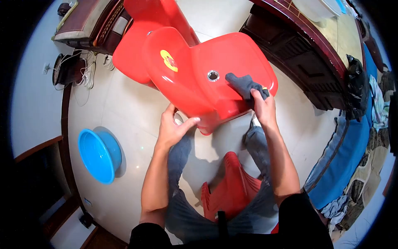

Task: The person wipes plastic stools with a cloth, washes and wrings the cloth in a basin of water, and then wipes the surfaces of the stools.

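Observation:
A red plastic chair [232,54] with a yellow sticker on its backrest and a round metal-rimmed hole in its seat lies tilted before me. My left hand [173,126] grips the lower edge of its backrest, thumb on the outer face and fingers partly hidden behind. In my right hand [263,106] is a dark grey cloth [242,84], pinched near the seat's front edge, with its free end lying over the seat. A second red chair [132,54] stands behind the first and is partly covered by it.
On the floor at the left is a blue basin [96,155]. A red stool [232,186] is between my legs. Dark wooden furniture [298,58] stands at the right, with a black bag [357,85] at its end. Cables [88,74] lie by the left wall.

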The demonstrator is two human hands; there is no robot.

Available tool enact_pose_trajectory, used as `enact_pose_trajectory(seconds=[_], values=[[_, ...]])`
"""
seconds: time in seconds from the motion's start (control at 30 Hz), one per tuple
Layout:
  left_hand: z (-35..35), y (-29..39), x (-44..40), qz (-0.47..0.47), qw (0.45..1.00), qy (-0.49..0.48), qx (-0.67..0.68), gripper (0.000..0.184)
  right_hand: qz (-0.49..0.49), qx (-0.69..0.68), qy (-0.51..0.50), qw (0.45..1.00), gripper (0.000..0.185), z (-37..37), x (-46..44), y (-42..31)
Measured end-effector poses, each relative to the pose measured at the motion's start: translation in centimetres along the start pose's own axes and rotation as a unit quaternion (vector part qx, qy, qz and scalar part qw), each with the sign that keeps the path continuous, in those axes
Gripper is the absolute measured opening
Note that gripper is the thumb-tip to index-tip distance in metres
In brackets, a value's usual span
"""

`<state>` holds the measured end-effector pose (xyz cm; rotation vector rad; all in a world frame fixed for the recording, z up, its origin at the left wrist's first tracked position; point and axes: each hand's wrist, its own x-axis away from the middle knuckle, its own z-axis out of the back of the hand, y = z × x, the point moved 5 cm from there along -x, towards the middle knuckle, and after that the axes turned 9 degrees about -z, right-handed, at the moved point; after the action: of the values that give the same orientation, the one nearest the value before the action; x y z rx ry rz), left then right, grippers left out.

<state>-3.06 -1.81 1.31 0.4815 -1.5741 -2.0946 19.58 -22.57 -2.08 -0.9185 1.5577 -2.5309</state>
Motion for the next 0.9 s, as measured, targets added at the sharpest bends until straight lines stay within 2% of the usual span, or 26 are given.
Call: enact_pose_trajectory(seconds=[0.03,0.07,0.13,0.2,0.3,0.33,0.43,0.53,0.6,0.67,0.73,0.83,0.9], values=[[-0.4,-0.3,-0.4,-0.008,0.998,0.037,0.048,0.051,0.021,-0.084,-0.005,0.996,0.029,-0.1,-0.1,0.0],[-0.6,-0.5,-0.7,-0.017,0.992,0.076,0.097,0.049,0.042,-0.094,0.006,0.995,0.028,0.4,0.0,-0.7],[-1.6,0.0,-1.2,-0.013,0.981,0.089,0.173,0.042,0.084,-0.111,0.022,0.990,0.027,1.3,0.8,-2.6],[-2.4,0.8,-1.3,-0.014,0.966,0.121,0.227,0.040,0.073,-0.126,0.061,0.988,0.028,2.7,0.5,-2.2],[-2.4,1.3,-1.8,-0.034,0.960,0.132,0.243,0.048,0.093,-0.187,0.110,0.972,0.034,4.3,-0.3,-2.0],[-2.2,1.7,-1.8,-0.033,0.958,0.140,0.247,0.052,0.083,-0.155,0.121,0.977,0.033,4.8,-0.2,-2.6],[-0.8,1.5,-2.7,-0.052,0.964,0.157,0.208,0.055,-0.018,-0.214,0.110,0.971,0.035,5.6,-1.3,-1.3],[0.5,0.1,-3.2,-0.050,0.955,0.189,0.224,0.060,-0.082,-0.303,0.035,0.949,0.035,4.1,-1.0,-0.9],[0.9,-0.5,-3.1,-0.028,0.939,0.211,0.271,0.064,-0.094,-0.385,-0.062,0.916,0.038,2.5,-1.8,1.0],[0.8,-1.0,-3.2,-0.020,0.946,0.205,0.250,0.067,-0.130,-0.413,-0.080,0.898,0.044,0.0,-1.5,1.8],[0.7,-1.2,-3.3,-0.008,0.946,0.217,0.241,0.069,-0.152,-0.392,-0.079,0.904,0.049,-1.1,-0.7,1.1],[0.9,-2.4,-3.1,0.020,0.955,0.219,0.199,0.064,-0.164,-0.394,-0.088,0.900,0.045,-1.0,-1.2,1.6],[0.6,-2.7,-3.1,0.024,0.950,0.223,0.218,0.058,-0.170,-0.393,-0.086,0.900,0.041,-1.0,-1.1,1.4]])
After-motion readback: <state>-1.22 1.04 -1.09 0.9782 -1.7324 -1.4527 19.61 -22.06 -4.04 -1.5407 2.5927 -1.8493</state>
